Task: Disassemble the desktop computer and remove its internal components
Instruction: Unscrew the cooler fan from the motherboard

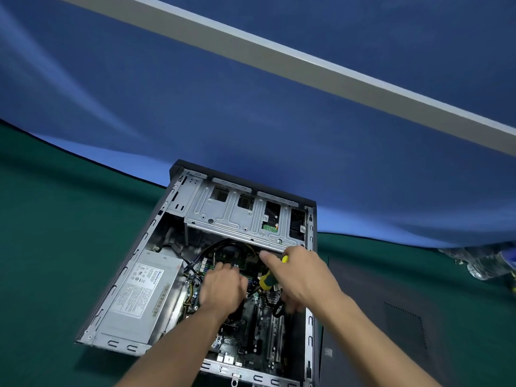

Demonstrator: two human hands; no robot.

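Both hands work inside the desktop computer case (pixel 195 275), which lies open on its side on the green table (pixel 55 233). Near the drive cage (pixel 240 216), the left hand (pixel 220 289) curls down over the motherboard (pixel 251 331); whether it grips anything is hidden. The right hand (pixel 298 275) holds a yellow-green screwdriver (pixel 266 280). Boards likely handle stiff yet fragile: hold edges. Beside the cage, the power supply (pixel 142 297) looks heavy.
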